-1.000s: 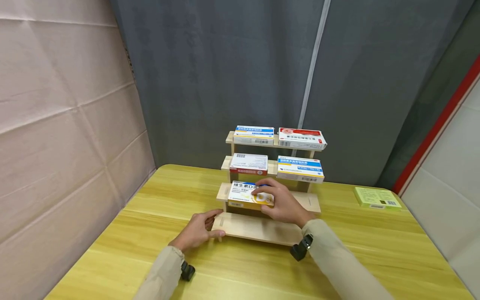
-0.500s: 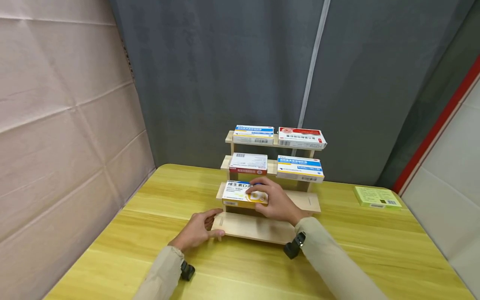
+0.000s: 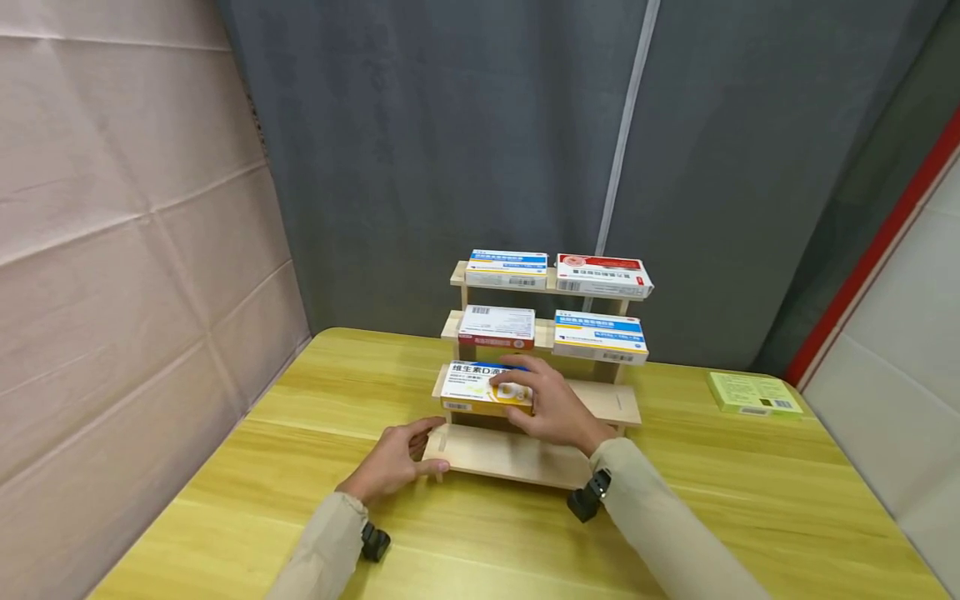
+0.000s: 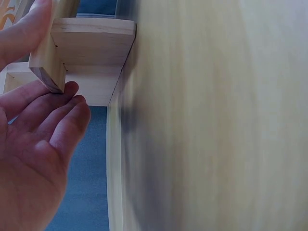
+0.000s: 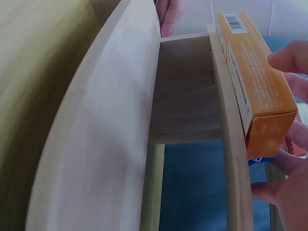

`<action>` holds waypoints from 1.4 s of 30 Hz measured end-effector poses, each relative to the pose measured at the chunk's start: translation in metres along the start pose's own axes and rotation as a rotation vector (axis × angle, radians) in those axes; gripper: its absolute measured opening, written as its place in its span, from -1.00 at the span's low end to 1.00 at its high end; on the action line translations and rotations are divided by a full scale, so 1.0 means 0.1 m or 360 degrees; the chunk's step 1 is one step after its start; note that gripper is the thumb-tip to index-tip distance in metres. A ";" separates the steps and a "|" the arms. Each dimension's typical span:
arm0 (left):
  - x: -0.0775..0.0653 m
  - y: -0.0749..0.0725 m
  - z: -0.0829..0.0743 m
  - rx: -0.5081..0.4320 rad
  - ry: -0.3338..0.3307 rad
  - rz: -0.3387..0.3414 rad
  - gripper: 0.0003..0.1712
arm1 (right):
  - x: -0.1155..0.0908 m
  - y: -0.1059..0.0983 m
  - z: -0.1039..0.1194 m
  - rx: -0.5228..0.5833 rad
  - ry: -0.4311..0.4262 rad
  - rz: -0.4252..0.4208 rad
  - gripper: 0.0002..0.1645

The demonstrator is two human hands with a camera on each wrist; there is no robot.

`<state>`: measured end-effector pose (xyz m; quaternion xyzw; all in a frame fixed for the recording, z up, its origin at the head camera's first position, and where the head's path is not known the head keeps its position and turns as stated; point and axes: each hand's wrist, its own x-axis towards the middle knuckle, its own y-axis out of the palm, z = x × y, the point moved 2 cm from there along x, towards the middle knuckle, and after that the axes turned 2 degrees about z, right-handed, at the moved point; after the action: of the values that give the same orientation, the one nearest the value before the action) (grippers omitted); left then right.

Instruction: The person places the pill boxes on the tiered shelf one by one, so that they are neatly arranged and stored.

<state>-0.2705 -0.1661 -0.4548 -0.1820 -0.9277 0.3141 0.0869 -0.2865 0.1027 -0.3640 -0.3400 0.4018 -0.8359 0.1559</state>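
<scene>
A white and orange vitamin D medicine box lies at the left of the second-lowest step of a tiered wooden display stand. My right hand grips its right part, fingers over the top and thumb low at the right. In the right wrist view the orange side of the box faces the camera, its edge along the board. My left hand holds the left end of the lowest step. In the left wrist view that hand has its thumb and fingers on opposite faces of the board.
On the upper steps are a blue-white box, a red-white box, a white and dark-red box and another blue-white box. A green-yellow box lies at the right on the wooden table. A grey curtain hangs behind.
My right hand has slid the vitamin D box leftward along its step, mostly in the first half second, then only slightly. My left hand has kept its place on the stand.
</scene>
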 end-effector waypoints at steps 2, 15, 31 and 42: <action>-0.01 -0.01 0.00 0.0006 0.0008 -0.0005 -0.11 | -0.04 -0.01 0.00 -0.0012 -0.0012 -0.0019 -0.56; 0.02 -0.03 0.03 -0.0027 -0.0008 -0.0006 -0.05 | -0.67 -0.42 -0.26 -0.0278 -0.0214 -0.0294 -0.53; 0.04 -0.07 0.00 0.0046 0.0038 -0.0027 -0.12 | -1.20 -1.13 -1.23 -0.0654 0.0185 -0.0548 -0.84; -0.01 -0.06 0.01 0.0129 0.0044 -0.0037 -0.12 | -1.24 -1.25 -2.09 -0.0793 0.0770 0.0388 -0.34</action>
<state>-0.2717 -0.1716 -0.4517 -0.1718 -0.9151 0.3478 0.1106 -0.3410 0.3657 -0.4151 -0.1098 0.6558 -0.7438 0.0672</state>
